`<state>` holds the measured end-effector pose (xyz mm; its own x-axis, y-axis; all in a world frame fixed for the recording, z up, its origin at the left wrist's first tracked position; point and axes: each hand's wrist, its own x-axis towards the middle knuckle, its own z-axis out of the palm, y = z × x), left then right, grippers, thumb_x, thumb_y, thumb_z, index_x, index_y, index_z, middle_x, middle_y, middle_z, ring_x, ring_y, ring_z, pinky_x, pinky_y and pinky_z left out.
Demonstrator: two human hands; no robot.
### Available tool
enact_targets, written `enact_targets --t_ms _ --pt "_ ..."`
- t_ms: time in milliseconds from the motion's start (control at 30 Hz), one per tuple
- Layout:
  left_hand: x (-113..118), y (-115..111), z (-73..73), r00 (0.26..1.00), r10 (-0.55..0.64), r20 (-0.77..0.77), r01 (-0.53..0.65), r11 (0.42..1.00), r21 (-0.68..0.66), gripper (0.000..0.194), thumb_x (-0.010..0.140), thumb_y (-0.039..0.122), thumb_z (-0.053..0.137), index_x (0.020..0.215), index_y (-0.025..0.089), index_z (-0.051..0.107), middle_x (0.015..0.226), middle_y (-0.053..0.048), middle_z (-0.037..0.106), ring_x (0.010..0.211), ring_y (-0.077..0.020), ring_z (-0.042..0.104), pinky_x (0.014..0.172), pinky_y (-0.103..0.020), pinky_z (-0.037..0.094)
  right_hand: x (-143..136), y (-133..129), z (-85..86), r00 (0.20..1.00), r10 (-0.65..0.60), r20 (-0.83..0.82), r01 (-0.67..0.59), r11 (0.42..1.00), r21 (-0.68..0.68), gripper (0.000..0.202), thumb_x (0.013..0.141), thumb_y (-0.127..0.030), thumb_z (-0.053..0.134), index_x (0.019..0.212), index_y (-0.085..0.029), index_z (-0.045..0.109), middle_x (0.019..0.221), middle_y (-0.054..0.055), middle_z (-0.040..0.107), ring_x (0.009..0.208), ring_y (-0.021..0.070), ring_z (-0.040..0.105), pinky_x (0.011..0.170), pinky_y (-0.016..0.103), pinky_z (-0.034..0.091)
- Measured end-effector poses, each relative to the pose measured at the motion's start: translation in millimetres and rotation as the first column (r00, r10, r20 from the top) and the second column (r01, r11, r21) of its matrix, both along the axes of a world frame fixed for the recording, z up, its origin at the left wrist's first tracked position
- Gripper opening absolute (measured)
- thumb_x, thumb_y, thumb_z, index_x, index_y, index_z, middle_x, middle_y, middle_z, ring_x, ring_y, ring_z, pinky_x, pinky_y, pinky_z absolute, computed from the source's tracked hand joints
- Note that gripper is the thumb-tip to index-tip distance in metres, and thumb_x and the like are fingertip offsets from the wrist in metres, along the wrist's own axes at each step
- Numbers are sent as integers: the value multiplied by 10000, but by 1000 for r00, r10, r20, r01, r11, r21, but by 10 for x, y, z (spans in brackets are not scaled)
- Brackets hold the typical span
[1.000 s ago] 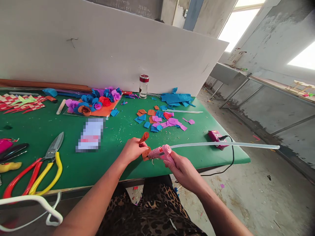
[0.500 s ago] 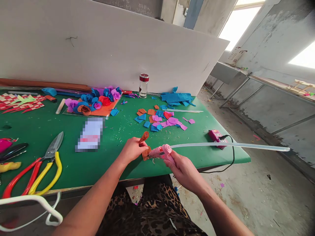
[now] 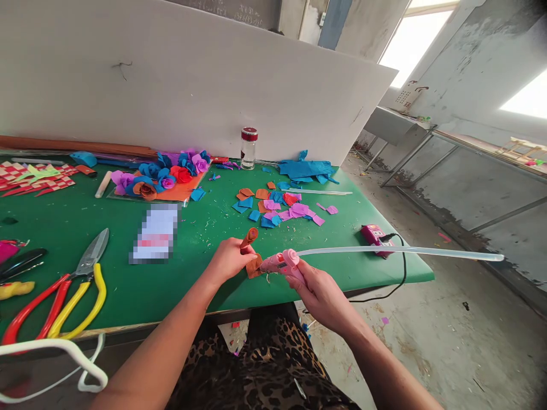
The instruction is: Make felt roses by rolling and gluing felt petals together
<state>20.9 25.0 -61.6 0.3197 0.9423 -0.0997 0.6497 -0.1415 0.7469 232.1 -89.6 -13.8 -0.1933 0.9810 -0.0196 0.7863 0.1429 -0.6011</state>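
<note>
My right hand (image 3: pixel 318 287) grips a pink hot glue gun (image 3: pixel 282 262), with a long clear glue stick (image 3: pixel 397 250) running out of its back to the right. The gun's nozzle is at the right edge of a brown crepe paper petal (image 3: pixel 254 266). Closed around a rolled brown paper flower piece (image 3: pixel 249 237), my left hand (image 3: pixel 228 259) also has its thumb and fingertips at the petal. Whether the petal is pinched or only touched is hard to see. Beyond my hands lie loose petals (image 3: pixel 294 212) in purple, blue, brown and red.
Finished paper roses (image 3: pixel 164 176) lie on orange paper at the back left. Red-and-yellow-handled shears (image 3: pixel 81 279) are at left, near a pixelated white rectangle (image 3: pixel 156 233). A lidded glass jar (image 3: pixel 248 151) stands by the white board. A magenta power box (image 3: pixel 376 239) with a black cable sits right.
The glue gun's nozzle has shifted very slightly right along the petal. My left hand keeps its hold, and the rest looks the same.
</note>
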Motion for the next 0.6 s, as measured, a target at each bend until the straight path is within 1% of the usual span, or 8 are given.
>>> enact_targets --t_ms 133,367,600 --pt "-5 1 -11 1000 8 4 -8 1000 -6 165 678 291 590 615 203 714 661 -15 720 672 -191 634 579 -263 385 15 1 -8 1000 -3 0 3 1000 10 357 981 -376 369 1208 -172 554 797 51 648 657 187 553 600 257 371" --pt "1 1 7 1000 9 -8 -8 1000 16 155 678 290 606 614 205 719 623 -7 698 634 -179 614 573 -263 376 39 -1 -19 1000 -5 13 5 1000 30 358 980 -363 378 1254 -186 527 812 43 661 657 182 570 593 247 362" --pt "-4 13 -2 999 5 -34 -4 1000 31 152 682 282 606 632 204 726 641 -15 707 637 -180 623 574 -265 377 70 -3 -24 999 -8 35 7 999 40 326 981 -369 364 1155 -174 558 799 44 656 650 176 554 599 253 357"
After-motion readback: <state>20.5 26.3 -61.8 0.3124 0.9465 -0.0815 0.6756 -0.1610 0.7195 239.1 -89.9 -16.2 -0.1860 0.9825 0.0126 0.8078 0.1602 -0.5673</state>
